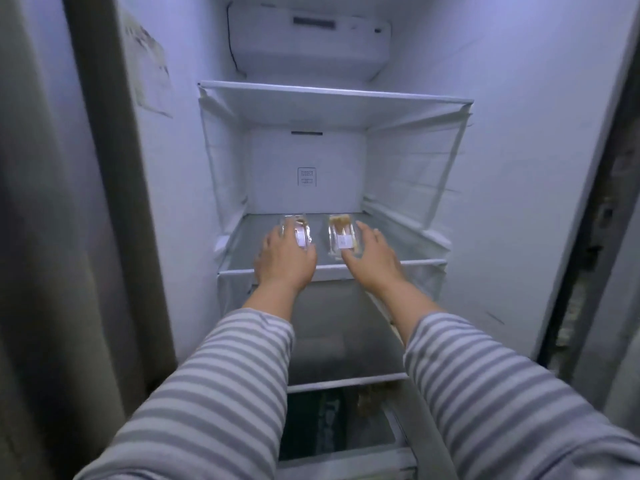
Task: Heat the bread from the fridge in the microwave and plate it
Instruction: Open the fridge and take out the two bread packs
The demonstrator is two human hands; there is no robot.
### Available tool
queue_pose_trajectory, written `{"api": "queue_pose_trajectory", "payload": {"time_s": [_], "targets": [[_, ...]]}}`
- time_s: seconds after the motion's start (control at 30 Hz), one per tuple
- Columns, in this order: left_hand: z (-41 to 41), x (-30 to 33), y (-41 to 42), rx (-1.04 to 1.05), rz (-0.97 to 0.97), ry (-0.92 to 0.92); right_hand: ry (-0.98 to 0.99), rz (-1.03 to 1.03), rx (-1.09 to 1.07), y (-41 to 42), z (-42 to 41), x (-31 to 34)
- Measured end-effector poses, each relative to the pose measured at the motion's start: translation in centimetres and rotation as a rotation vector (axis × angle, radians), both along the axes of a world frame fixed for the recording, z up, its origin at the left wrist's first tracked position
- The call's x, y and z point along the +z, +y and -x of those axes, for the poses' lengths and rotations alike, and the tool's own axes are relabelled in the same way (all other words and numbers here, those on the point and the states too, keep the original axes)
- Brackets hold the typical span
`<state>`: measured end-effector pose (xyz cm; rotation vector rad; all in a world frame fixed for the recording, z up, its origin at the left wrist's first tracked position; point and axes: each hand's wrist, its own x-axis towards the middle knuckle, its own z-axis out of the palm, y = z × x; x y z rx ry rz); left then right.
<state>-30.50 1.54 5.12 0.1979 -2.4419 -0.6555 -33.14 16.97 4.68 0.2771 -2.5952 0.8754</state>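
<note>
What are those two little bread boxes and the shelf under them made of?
Both bread boxes, left and right, look like thin clear glossy plastic: the brown bread shows through, each with a white label. The shelf seems to be glass or clear plastic with a white trim; the blur leaves that open.

Two clear plastic packs of brown bread, each with a small white label, lie side by side on the middle glass shelf [398, 252] near its front edge: the left pack [300, 230] and the right pack [341, 237]. Two bare hands reach in, one to each pack: the left hand [285, 259] and the right hand [372, 256]. Two grey-and-white striped sleeves cover the forearms, the left sleeve [221, 393] and the right sleeve [485, 393]. Three white-edged glass shelves show in the open white fridge: the upper shelf [332, 98], the middle one, and the lower shelf [346, 381]. One paper sheet [152, 67] is stuck on the left inner wall.
</note>
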Motion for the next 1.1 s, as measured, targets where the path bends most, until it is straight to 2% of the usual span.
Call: {"api": "queue_pose_trajectory", "payload": {"time_s": [0.27, 0.53, 0.6, 0.9, 1.1], "targets": [[8.7, -0.1, -0.5, 0.158, -0.204, -0.063, -0.094, 0.187, 0.004, -1.4, 8.7, 1.1], [10.0, -0.3, -1.0, 0.24, -0.248, -0.191, -0.24, 0.183, -0.041, -2.6, 11.0, 1.1], [9.7, -0.3, -1.1, 0.226, -0.279, -0.158, -0.237, 0.202, -0.062, -2.7, 10.7, 0.9], [4.7, 0.5, -0.9, 0.206, -0.321, 0.086, -0.004, 0.373, -0.162, -2.4, 5.2, 1.7], [-3.6, 0.3, 0.3, 0.114, -0.293, 0.102, 0.047, 0.307, -0.145, -0.8, -3.6, 1.6]]}}
